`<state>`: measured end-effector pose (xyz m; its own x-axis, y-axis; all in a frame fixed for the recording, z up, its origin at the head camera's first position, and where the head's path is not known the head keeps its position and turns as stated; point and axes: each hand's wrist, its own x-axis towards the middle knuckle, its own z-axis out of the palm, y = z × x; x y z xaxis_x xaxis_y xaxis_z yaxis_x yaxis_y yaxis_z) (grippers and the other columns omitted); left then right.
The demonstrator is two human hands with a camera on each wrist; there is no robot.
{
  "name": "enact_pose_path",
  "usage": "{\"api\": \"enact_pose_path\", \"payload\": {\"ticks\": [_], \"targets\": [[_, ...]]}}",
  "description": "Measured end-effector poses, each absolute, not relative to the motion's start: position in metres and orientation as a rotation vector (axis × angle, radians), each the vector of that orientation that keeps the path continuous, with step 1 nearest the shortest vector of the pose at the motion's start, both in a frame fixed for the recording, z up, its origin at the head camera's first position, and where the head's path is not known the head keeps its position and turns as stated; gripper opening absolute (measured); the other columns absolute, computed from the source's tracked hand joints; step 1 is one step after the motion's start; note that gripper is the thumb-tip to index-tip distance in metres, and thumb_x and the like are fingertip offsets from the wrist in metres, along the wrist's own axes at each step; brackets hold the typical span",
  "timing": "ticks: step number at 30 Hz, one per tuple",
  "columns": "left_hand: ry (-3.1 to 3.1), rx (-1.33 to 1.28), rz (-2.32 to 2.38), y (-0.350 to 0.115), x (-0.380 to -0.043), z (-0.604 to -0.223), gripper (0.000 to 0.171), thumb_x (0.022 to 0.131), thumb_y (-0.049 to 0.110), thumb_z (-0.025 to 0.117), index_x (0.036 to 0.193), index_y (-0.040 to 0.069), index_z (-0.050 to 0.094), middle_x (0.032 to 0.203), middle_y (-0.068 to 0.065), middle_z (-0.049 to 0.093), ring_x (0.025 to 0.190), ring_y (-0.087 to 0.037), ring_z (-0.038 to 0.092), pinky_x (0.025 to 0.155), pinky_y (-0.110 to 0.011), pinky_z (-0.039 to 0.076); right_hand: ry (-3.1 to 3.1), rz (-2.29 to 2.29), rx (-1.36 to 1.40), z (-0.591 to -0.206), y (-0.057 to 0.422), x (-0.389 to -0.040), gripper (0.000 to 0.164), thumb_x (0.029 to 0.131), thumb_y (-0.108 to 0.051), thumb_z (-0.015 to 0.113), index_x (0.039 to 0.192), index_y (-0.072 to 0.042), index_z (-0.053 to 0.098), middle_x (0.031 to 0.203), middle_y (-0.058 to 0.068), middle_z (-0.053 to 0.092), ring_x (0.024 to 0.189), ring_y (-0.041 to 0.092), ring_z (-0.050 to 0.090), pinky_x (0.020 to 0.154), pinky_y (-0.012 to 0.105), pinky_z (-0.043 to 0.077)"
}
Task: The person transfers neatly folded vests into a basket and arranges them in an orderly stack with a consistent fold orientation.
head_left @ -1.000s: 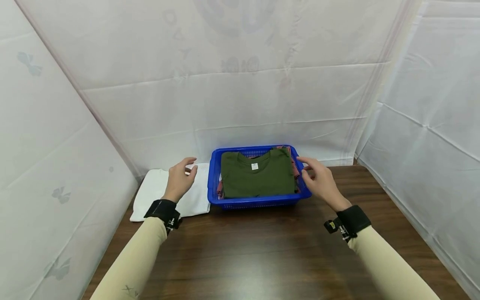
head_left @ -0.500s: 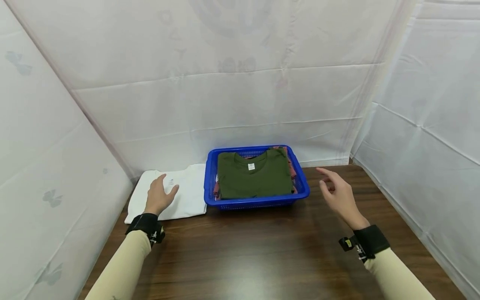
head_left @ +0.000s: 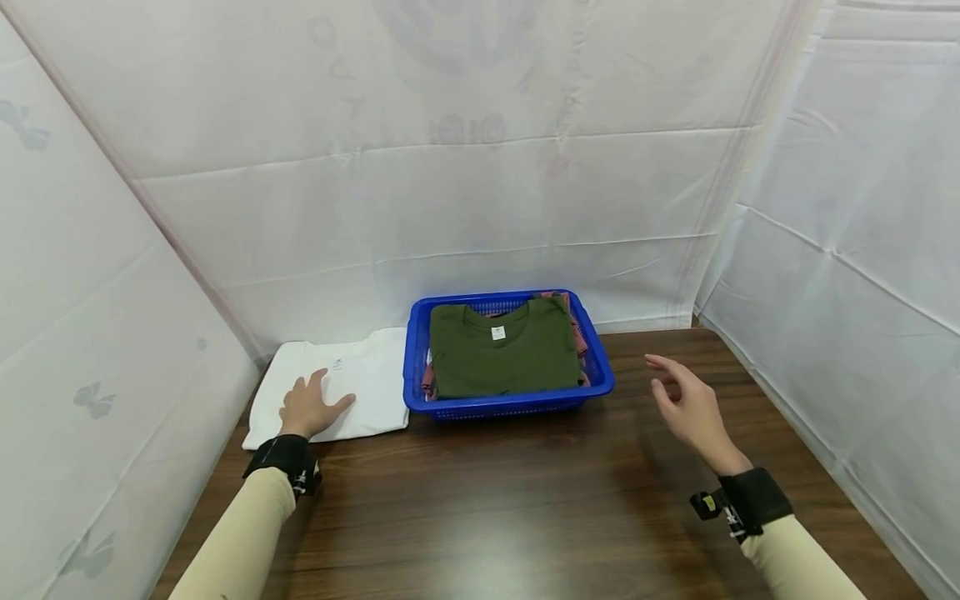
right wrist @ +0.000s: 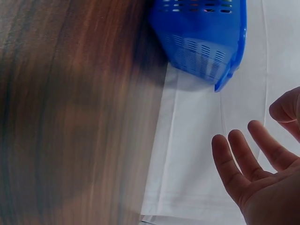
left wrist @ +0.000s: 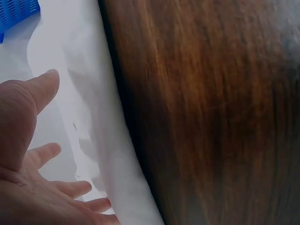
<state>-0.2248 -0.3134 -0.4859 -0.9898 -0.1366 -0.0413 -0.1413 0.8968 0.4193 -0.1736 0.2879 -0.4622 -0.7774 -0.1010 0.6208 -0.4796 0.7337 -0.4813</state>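
A folded white T-shirt (head_left: 375, 379) lies at the left on the table, a small print near its collar. Over its near left part is my left hand (head_left: 309, 407), fingers spread and thumb held apart; the left wrist view shows the palm and the shirt's thick folded edge (left wrist: 117, 140) alongside. Right of the shirt stands a blue plastic basket (head_left: 510, 406) holding a folded dark green T-shirt (head_left: 510, 358) with a white collar label. My right hand (head_left: 692, 410) hovers right of the basket with relaxed fingers and nothing in it.
Reddish folded cloth (head_left: 580, 342) shows under the green shirt in the basket. White sheets (head_left: 480, 208) hang behind and on both sides of the dark wooden table (head_left: 480, 500). The basket's back rim is close to the rear sheet.
My left hand has moved left and down, from beside the basket to over the white T-shirt, its fingers spreading. The right hand has drawn away from the basket's right rim, to the right.
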Motion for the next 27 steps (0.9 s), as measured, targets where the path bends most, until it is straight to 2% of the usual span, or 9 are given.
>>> {"api": "enact_pose_path", "payload": {"ticks": [8,10,16,18,23,25,27], "targets": [[3.028,-0.194,0.622,-0.314,-0.223,-0.488,0.085,0.089,0.048,0.063,0.148,-0.003,0.028,0.142,-0.040,0.026,0.126,-0.060,0.028,0.097,-0.074,0.025,-2.371,0.882,0.444,-0.471,0.288,-0.174,0.044,0.091,0.004,0.060,0.133,-0.006,0.058,0.119,0.013,0.065,0.086,0.018,0.063,0.066,0.013,0.049],[3.025,-0.193,0.610,-0.315,-0.223,-0.489,0.086,0.088,0.048,0.065,0.148,-0.003,0.029,0.142,-0.040,0.026,0.126,-0.060,0.027,0.097,-0.074,0.024,-2.375,0.888,0.445,-0.473,0.287,-0.174,0.044,0.091,0.004,0.060,0.134,-0.006,0.058,0.119,0.013,0.065,0.086,0.019,0.063,0.066,0.016,0.051],[3.036,-0.185,0.602,-0.317,-0.222,-0.494,0.086,0.087,0.047,0.068,0.146,-0.003,0.031,0.141,-0.039,0.027,0.126,-0.058,0.027,0.098,-0.073,0.023,-2.390,0.906,0.463,-0.476,0.285,-0.173,0.045,0.091,0.005,0.059,0.135,-0.006,0.057,0.120,0.014,0.064,0.086,0.022,0.064,0.066,0.034,0.056],[3.040,-0.181,0.605,-0.316,-0.219,-0.493,0.085,0.087,0.046,0.068,0.146,-0.003,0.033,0.141,-0.039,0.027,0.126,-0.058,0.026,0.099,-0.073,0.023,-2.394,0.911,0.474,-0.478,0.285,-0.173,0.045,0.091,0.005,0.059,0.134,-0.005,0.057,0.120,0.015,0.064,0.086,0.022,0.065,0.066,0.031,0.056],[3.044,-0.165,0.623,-0.315,-0.214,-0.494,0.082,0.087,0.044,0.068,0.144,-0.004,0.034,0.142,-0.040,0.025,0.127,-0.058,0.023,0.100,-0.073,0.020,-2.404,0.925,0.495,-0.481,0.284,-0.174,0.044,0.091,0.005,0.059,0.133,-0.005,0.058,0.120,0.015,0.064,0.085,0.023,0.066,0.066,0.015,0.051],[3.051,-0.151,0.630,-0.315,-0.213,-0.494,0.081,0.088,0.044,0.067,0.144,-0.004,0.034,0.143,-0.040,0.024,0.127,-0.058,0.023,0.100,-0.073,0.019,-2.411,0.927,0.499,-0.482,0.283,-0.175,0.044,0.091,0.005,0.059,0.134,-0.005,0.057,0.121,0.015,0.064,0.085,0.024,0.067,0.067,0.015,0.051],[3.059,-0.135,0.636,-0.316,-0.211,-0.495,0.081,0.088,0.044,0.067,0.144,-0.004,0.035,0.143,-0.040,0.024,0.127,-0.058,0.022,0.100,-0.073,0.019,-2.419,0.927,0.505,-0.483,0.282,-0.175,0.044,0.092,0.005,0.059,0.134,-0.005,0.057,0.122,0.015,0.064,0.085,0.024,0.067,0.067,0.021,0.054]]}}
